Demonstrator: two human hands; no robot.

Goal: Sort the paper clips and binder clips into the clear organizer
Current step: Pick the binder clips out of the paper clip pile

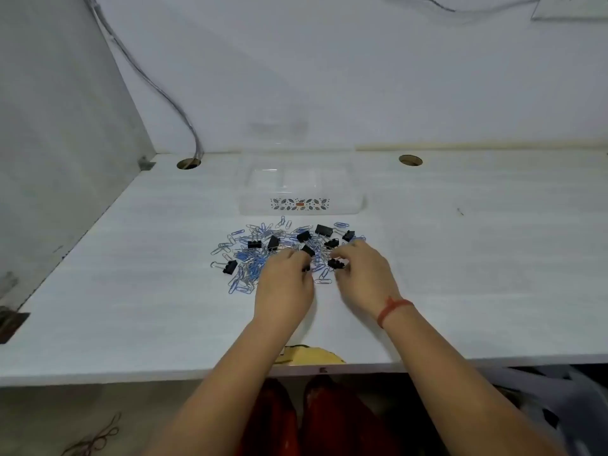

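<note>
Pinching binder clips (pixel 335 264) — both left hand (pixel 285 284) and right hand (pixel 362 278); clear organizer (pixel 301 192) looks empty.

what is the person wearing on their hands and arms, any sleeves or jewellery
Both forearms are bare, with no sleeves in view. The right hand has a thin red thread bracelet knotted round its wrist. The left hand shows no rings, watch or gloves.

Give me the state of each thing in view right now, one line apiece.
Clear organizer: open, compartments look empty, behind the pile.
Paper clips: loose, unsorted on the desk.
Binder clips: scattered among them, closed.
Left hand: fingers pinched on a black binder clip.
Right hand: fingers closed on another binder clip.
Cable: runs into the left desk hole.
</note>
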